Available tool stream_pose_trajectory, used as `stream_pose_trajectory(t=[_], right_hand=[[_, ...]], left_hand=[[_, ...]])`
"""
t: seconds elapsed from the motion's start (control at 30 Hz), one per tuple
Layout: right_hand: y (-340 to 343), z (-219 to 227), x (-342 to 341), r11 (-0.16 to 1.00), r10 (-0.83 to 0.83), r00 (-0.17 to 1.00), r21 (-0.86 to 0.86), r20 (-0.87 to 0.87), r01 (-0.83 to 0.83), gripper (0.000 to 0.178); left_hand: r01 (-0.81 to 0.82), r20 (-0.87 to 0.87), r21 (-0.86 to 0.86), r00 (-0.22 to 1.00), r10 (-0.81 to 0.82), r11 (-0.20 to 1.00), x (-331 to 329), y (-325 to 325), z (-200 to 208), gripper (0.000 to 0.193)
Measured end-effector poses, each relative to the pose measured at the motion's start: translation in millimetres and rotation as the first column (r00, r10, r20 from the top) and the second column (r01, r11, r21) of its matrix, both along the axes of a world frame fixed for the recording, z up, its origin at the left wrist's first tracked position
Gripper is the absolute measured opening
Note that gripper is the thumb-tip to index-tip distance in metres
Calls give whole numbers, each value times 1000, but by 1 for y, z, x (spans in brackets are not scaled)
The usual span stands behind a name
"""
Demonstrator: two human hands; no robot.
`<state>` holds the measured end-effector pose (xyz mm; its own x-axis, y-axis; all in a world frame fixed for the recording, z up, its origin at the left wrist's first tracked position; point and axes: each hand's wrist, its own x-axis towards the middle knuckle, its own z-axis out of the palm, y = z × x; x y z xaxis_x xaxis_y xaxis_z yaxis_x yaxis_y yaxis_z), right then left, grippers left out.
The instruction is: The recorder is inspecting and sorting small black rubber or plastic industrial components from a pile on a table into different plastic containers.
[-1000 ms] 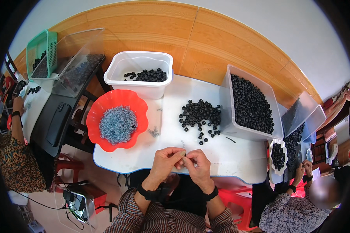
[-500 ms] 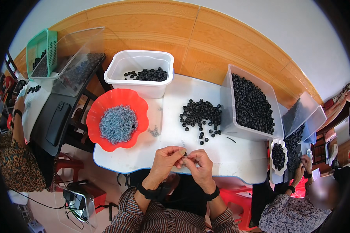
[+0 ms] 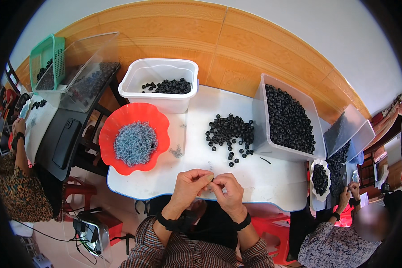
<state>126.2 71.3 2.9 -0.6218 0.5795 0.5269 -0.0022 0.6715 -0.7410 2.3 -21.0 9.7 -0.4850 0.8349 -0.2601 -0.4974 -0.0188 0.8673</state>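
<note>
My left hand (image 3: pixel 187 188) and my right hand (image 3: pixel 230 191) meet above the front edge of the white table (image 3: pixel 196 134). Both are closed, thumbs and forefingers pinched tip to tip. Between the fingertips shows a sliver of a small black piece (image 3: pixel 211 179), mostly covered by the fingers. Beyond my hands lies a loose pile of round black pieces (image 3: pixel 228 129), several with holes like beads. To the left stands a red scalloped bowl (image 3: pixel 161 120) holding many small, clear bluish pieces. A few similar clear bits (image 3: pixel 176 152) are scattered beside it.
A white tub (image 3: pixel 169 105) at the back left and a translucent bin (image 3: pixel 281 152) at the right hold more black pieces. Co-workers sit on both sides, one hand (image 3: pixel 18 127) at the left. A white dish (image 3: pixel 314 185) of black pieces stands right. Orange panelling (image 3: pixel 174 27) backs the table.
My fingertips have closed in more tightly, so less of the small black piece shows. The hands stay in nearly the same place. The left co-worker's hand has shifted slightly.
</note>
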Motion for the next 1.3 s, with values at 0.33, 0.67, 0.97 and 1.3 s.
stream_pose_trajectory(t=[0.33, 0.67, 0.97, 1.3], right_hand=[[5, -1, 5, 998, 54, 997, -30, 63, -52, 23], [8, -23, 7, 969, -16, 998, -244, 57, 30, 19], [7, -18, 11, 829, 40, 999, -559, 11, -27, 13], [-1, -6, 14, 593, 162, 979, -781, -124, -197, 8]], left_hand=[[-61, -148, -83, 988, 48, 995, -3, 10, -6, 14], [-242, -867, -37, 490, 89, 970, -34, 50, -18, 11], [-337, -896, -99, 439, 63, 936, -33, 52, -20, 12], [94, -515, 76, 856, -42, 993, -8, -13, -6, 17]])
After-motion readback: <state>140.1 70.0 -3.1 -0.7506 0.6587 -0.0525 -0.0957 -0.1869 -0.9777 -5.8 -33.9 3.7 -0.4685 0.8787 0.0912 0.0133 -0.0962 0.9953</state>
